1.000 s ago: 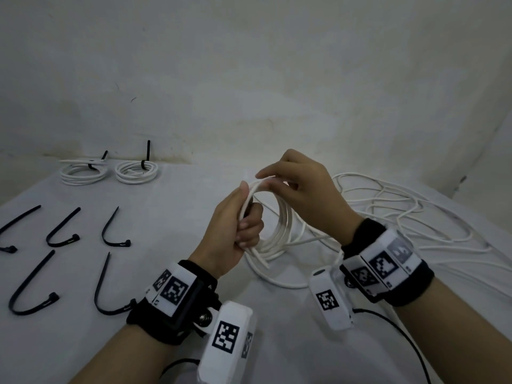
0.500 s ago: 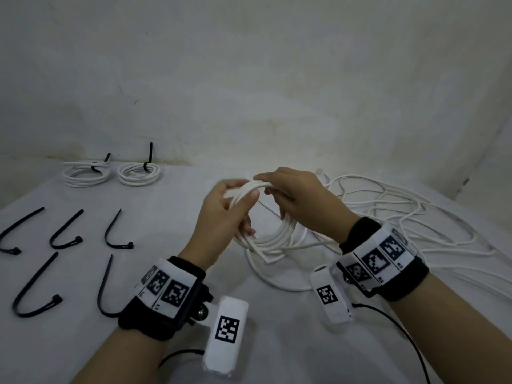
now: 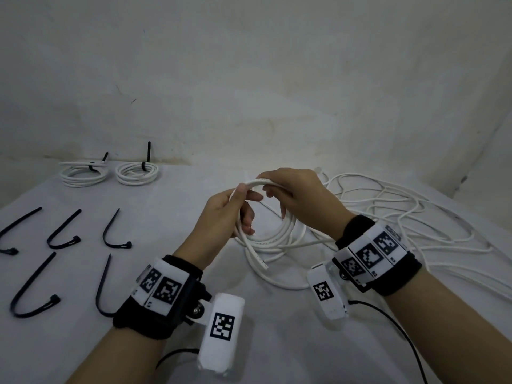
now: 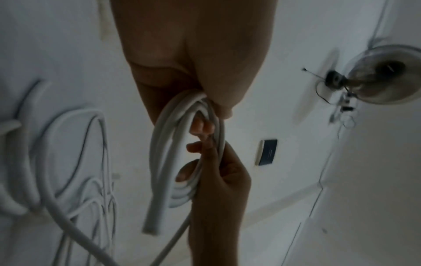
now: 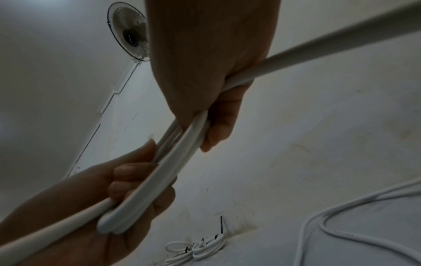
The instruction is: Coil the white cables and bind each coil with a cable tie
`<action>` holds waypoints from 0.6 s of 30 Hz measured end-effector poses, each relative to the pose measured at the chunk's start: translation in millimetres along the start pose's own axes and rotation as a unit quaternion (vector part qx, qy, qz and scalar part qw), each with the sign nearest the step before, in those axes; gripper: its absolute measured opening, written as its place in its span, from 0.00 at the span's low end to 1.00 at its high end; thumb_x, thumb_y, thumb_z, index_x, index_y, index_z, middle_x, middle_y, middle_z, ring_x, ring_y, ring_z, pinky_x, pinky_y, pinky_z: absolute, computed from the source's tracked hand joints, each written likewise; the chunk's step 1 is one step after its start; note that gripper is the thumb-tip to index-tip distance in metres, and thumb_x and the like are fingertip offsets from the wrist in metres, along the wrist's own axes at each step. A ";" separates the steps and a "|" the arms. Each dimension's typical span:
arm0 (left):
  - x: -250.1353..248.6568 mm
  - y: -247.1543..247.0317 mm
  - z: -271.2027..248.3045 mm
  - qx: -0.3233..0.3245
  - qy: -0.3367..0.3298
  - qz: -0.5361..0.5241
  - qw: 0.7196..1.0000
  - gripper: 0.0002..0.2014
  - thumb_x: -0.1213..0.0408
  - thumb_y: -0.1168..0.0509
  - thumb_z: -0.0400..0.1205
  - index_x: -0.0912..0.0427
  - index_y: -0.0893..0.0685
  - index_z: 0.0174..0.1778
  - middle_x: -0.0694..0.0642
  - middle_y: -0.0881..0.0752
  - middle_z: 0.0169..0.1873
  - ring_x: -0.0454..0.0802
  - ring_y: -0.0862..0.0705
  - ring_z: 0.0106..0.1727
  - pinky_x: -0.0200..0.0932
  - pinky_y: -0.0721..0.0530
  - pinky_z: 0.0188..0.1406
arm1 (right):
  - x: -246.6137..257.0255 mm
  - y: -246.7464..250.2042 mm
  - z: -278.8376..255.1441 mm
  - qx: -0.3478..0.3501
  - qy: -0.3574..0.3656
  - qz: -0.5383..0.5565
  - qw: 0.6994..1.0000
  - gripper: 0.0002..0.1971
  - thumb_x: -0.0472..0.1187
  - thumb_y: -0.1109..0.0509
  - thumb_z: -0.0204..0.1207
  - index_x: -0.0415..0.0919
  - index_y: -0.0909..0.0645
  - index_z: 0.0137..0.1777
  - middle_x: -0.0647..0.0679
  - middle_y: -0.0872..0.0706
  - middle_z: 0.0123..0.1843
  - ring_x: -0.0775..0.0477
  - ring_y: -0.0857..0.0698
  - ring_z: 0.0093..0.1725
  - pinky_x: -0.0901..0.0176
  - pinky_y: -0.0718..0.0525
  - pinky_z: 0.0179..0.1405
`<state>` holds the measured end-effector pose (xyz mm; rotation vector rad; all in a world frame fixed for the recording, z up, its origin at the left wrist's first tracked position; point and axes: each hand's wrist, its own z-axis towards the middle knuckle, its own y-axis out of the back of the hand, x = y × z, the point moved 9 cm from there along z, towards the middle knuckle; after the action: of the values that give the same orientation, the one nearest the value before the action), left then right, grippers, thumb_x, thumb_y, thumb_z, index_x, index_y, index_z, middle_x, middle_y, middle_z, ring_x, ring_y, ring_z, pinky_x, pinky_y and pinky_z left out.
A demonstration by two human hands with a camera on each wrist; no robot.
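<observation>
Left hand (image 3: 221,214) curled round the half-wound white coil (image 3: 266,231), right hand (image 3: 299,200) pinching its top loop, both raised over the table's (image 3: 171,206) middle, loose cable (image 3: 401,217) trailing toward the right edge

Plain room, likely home or small makeshift workspace; exact kind unclear. Bare whitish plaster wall (image 3: 249,79), stained and scuffed near base. Table (image 3: 171,206) under white cloth, pushed against wall. Wall-mounted fan (image 5: 131,32) high up, thin cord running down from it. Dark switch plate (image 4: 267,152) on wall. Dim, flat light. Work laid out in rows: black ties (image 3: 116,231) at left, two bound coils (image 3: 110,173) by wall, loose cable (image 3: 401,217) heaped at right.
</observation>
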<state>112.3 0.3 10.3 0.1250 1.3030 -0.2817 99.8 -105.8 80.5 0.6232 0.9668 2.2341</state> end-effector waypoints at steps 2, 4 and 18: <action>4.4 -7.3 -0.4 0.025 0.038 -0.093 0.995 0.18 0.53 0.49 0.88 0.60 0.24 0.40 0.49 0.33 0.19 0.43 0.30 0.19 0.37 0.22 0.24 | -1.5 -0.9 0.4 -0.002 -0.007 0.006 1.000 0.12 0.39 0.38 0.78 0.36 0.15 0.52 0.46 0.15 0.35 0.52 0.20 0.36 0.68 0.26 0.39; 6.1 -9.9 -0.6 0.020 0.053 -0.156 0.986 0.17 0.55 0.49 0.88 0.58 0.30 0.36 0.48 0.38 0.19 0.42 0.36 0.18 0.34 0.28 0.19 | -0.9 -2.2 -0.5 0.003 -0.017 0.012 1.000 0.12 0.41 0.38 0.79 0.38 0.15 0.55 0.47 0.14 0.36 0.52 0.20 0.37 0.70 0.27 0.38; 15.2 39.5 16.8 -0.114 0.043 -0.345 0.931 0.19 0.55 0.50 0.88 0.53 0.36 0.30 0.45 0.39 0.15 0.40 0.41 0.13 0.32 0.36 0.12 | -86.2 41.1 -113.7 0.255 -0.276 0.020 0.926 0.10 0.40 0.34 0.81 0.48 0.19 0.38 0.53 0.10 0.37 0.63 0.14 0.38 0.75 0.25 0.40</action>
<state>142.3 32.0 -2.6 -0.5372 1.4244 -0.7246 74.5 -241.7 26.4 1.4218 1.2278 1.6664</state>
